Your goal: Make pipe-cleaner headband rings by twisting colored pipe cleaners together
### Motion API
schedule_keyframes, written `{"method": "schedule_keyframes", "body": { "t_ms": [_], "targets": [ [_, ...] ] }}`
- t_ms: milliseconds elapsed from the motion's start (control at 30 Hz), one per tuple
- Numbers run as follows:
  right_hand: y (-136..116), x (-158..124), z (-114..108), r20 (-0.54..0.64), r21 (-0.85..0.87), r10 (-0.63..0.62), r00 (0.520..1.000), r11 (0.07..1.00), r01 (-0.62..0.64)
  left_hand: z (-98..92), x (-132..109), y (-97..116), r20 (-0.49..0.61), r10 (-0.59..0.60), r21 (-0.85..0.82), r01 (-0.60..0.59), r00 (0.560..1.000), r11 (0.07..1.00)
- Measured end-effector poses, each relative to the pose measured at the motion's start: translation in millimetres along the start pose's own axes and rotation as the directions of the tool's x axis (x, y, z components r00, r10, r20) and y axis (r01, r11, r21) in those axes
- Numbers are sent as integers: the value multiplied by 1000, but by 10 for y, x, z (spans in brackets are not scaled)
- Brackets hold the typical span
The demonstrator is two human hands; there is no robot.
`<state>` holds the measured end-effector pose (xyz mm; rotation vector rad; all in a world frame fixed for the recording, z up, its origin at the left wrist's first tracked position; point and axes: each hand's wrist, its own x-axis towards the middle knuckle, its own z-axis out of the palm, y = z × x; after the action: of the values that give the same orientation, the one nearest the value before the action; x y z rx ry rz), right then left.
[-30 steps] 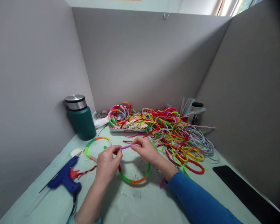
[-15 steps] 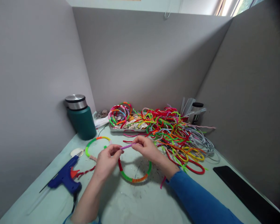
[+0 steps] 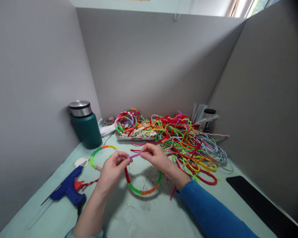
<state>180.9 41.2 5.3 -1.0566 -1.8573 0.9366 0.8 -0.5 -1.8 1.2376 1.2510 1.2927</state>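
Observation:
My left hand (image 3: 112,170) and my right hand (image 3: 156,158) hold a ring wrapped in colored pipe cleaners (image 3: 142,190) just above the table. Both pinch its top, where a purple pipe cleaner (image 3: 134,155) stretches between the fingertips. The lower arc of the ring shows red, green and orange segments. My right arm wears a blue sleeve (image 3: 211,213). A second ring, green, orange and yellow (image 3: 99,152), lies flat just left of my left hand.
A blue glue gun (image 3: 68,190) lies front left, a green flask (image 3: 85,125) behind it. A metal tray (image 3: 135,136) with shells and rings sits at the back, beside a large heap of pipe cleaners (image 3: 186,138), grey cords (image 3: 217,152) and a black slab (image 3: 260,205).
My left hand has shifted slightly up and right along the purple pipe cleaner, and the ring has turned a little. My right hand has stayed almost still.

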Motion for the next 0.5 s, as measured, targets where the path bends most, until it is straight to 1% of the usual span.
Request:
{"method": "schedule_keyframes", "body": {
  "t_ms": [133,233,400,500],
  "targets": [
    [2,-1,-3,-2,-6,-17,1000,1000,17,-10,12,3,1,5,-27,-4,1000,1000],
    [-3,-3,4,-3,-15,-18,1000,1000,18,-26,28,-29,-10,19,-5,-19,1000,1000],
    [-5,-1,18,-10,-17,6,1000,1000,-6,-45,39,-96,-34,86,167,-79,996,983],
    [-2,2,24,-19,-6,16,1000,1000,-17,-43,40,-110,-53,104,225,-90,993,970]
  ]
}}
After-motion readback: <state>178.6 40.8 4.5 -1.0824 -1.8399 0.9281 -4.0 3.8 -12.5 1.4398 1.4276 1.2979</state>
